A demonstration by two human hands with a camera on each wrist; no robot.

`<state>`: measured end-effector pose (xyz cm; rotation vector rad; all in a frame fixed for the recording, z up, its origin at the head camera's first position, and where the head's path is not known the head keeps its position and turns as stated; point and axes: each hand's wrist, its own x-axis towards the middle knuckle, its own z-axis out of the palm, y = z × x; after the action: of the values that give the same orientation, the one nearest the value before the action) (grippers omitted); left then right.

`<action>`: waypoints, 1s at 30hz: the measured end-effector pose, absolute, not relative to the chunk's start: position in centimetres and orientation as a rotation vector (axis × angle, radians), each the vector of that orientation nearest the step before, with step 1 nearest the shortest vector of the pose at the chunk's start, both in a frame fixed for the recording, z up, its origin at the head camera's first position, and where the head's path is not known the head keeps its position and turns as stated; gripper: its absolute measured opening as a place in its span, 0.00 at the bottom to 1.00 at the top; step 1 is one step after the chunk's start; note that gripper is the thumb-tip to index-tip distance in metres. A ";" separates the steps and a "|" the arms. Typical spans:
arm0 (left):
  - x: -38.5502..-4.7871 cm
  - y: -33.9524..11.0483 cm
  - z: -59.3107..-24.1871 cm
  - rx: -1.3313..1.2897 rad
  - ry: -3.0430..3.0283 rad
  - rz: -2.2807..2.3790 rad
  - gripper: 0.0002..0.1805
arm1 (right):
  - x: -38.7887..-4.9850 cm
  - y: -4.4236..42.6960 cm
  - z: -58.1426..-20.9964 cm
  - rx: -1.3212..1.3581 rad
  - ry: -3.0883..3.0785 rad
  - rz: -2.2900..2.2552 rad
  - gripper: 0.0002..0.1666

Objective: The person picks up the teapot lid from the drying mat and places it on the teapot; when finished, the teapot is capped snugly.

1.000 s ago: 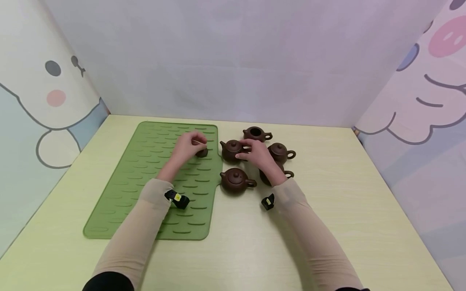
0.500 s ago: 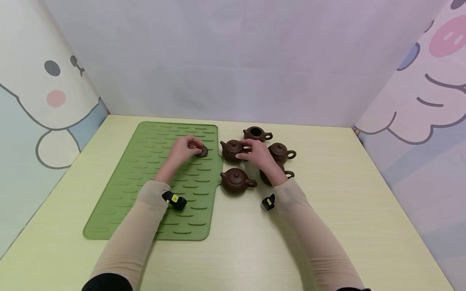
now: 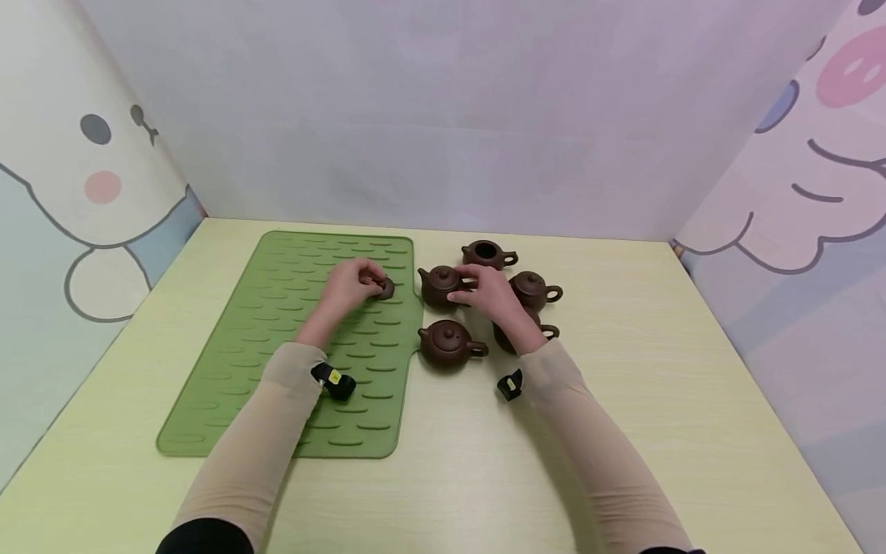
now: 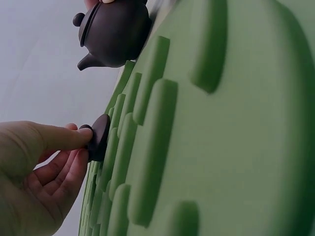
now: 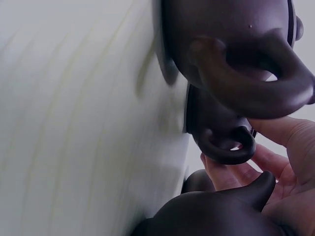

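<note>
My left hand (image 3: 346,288) pinches the knob of a small dark brown teapot lid (image 4: 101,138) between thumb and fingers. The lid is low over the green ridged mat (image 3: 277,369), its underside turned toward the mat; contact is hard to tell. My right hand (image 3: 494,298) holds a lidded brown teapot (image 3: 436,288) just right of the mat, thumb on the near side and fingers on the far side. Its spout points left. In the right wrist view, the handle (image 5: 229,153) of that teapot shows between thumb and fingers. Behind it stands a lidless teapot (image 3: 486,252) with a dark round opening.
A lidded teapot (image 3: 446,344) stands nearest me, beside the mat's right edge. Two more stand at the right, one lidded teapot (image 3: 531,288) and one teapot (image 3: 508,336) partly hidden by my right wrist. A pale wall (image 3: 450,154) rises behind the table (image 3: 477,477).
My left hand has moved slightly left and lowered the lid toward the mat, then stayed there. The right hand and the teapots have not visibly moved.
</note>
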<state>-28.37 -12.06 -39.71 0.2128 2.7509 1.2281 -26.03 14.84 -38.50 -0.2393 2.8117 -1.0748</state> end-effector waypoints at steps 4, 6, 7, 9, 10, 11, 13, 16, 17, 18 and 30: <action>-28.5 -11.9 -40.0 0.210 2.777 1.224 0.09 | -26.0 15.1 -38.5 -0.243 2.806 -1.085 0.34; -28.5 -11.8 -40.2 0.207 2.779 1.227 0.09 | -25.9 15.3 -38.6 -0.245 2.796 -1.094 0.34; -28.5 -11.7 -40.2 0.208 2.778 1.231 0.09 | -25.8 15.4 -38.7 -0.240 2.787 -1.107 0.34; -28.4 -11.6 -40.2 0.207 2.775 1.239 0.09 | -25.5 15.8 -38.7 -0.234 2.777 -1.132 0.34; -28.3 -11.5 -40.2 0.209 2.772 1.249 0.09 | -25.4 16.0 -38.6 -0.225 2.771 -1.158 0.33; -28.3 -11.4 -40.1 0.207 2.768 1.261 0.09 | -25.4 16.2 -38.5 -0.214 2.769 -1.189 0.33; -28.4 -11.3 -39.9 0.204 2.765 1.285 0.09 | -25.4 16.7 -38.0 -0.192 2.779 -1.243 0.30; -28.6 -11.1 -39.5 0.196 2.769 1.311 0.09 | -25.9 17.8 -36.9 -0.153 2.817 -1.291 0.26; -28.6 -11.0 -39.3 0.195 2.772 1.313 0.09 | -26.1 18.3 -36.6 -0.137 2.834 -1.297 0.25; -28.7 -10.9 -39.0 0.199 2.777 1.312 0.09 | -26.4 18.8 -36.2 -0.119 2.848 -1.298 0.24; -29.4 -8.4 -36.6 0.289 2.748 1.377 0.08 | -29.1 24.6 -36.4 0.071 2.862 -1.163 0.24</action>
<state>-29.42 -8.42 -36.61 0.2888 2.7485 1.3771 -29.15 24.56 -36.43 0.0712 2.8619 -1.1631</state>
